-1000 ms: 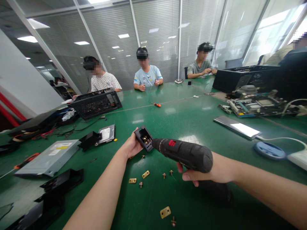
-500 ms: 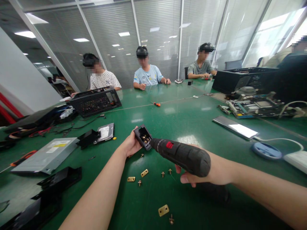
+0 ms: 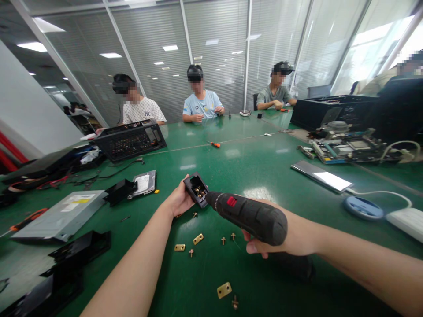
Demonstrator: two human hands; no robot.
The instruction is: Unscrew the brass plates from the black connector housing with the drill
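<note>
My left hand grips a small black open box by its left side, tilted above the table, with brass terminals and screws inside. In my right hand is a black cordless power screwdriver with a red switch on top. Its nose points left and meets the box's right edge in view; the bit's tip is hidden. Below the box lie loose brass plates, one more plate nearer me, and several small screws.
To the left are a hard drive, a silver optical drive and black brackets. A phone, a blue disc and a circuit board are at right. An orange screwdriver lies mid-table. Several people sit opposite.
My hands, the box and the power screwdriver hold nearly the same pose. The view has shifted slightly. Across the table, the middle person's hands have lifted and moved closer together.
</note>
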